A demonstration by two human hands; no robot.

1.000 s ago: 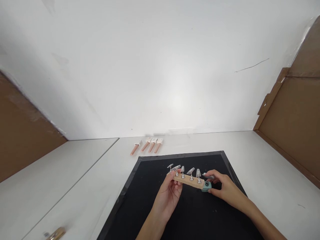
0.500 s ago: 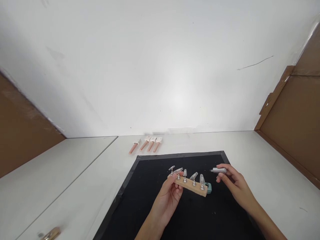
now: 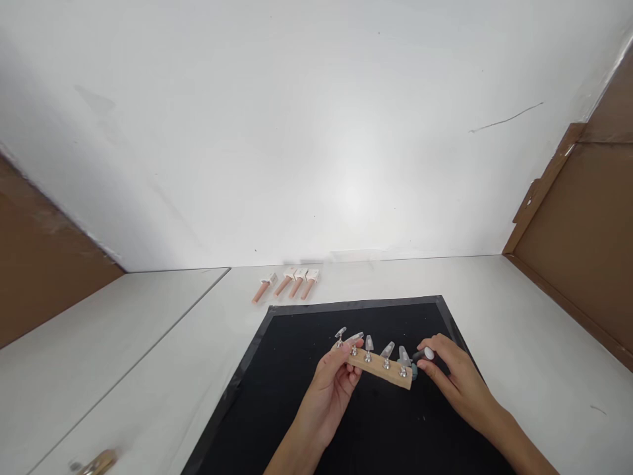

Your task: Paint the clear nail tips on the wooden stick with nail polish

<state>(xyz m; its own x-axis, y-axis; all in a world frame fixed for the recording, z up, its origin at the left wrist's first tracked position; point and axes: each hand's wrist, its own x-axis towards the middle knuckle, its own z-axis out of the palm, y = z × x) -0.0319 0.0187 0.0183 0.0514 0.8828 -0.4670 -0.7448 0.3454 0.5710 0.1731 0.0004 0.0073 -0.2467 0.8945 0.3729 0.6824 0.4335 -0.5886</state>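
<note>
My left hand (image 3: 331, 389) grips the left part of a wooden nail display stand (image 3: 383, 371), held up above a black mat (image 3: 277, 396). Several clear false nails, one being the tilted nail tip (image 3: 404, 356) at the right end, stand on its metal posts. Between the fingertips of my right hand (image 3: 452, 369) is a nail polish brush cap (image 3: 426, 354), its pale round end facing me. The brush tip cannot be made out. Close by, a small teal bottle (image 3: 414, 372) is mostly hidden behind the stand's right end.
Several pink-handled nail polish bottles (image 3: 295, 287) with white square ends lie at the back of the white table (image 3: 163, 356). Another wooden stand (image 3: 97, 463) is partly in view at the lower left. Brown cardboard walls (image 3: 581, 264) rise at both sides.
My right hand has moved left and down, bringing the brush cap beside the stand's right end and the teal bottle. The cap has turned end-on. My left hand stays nearly still.
</note>
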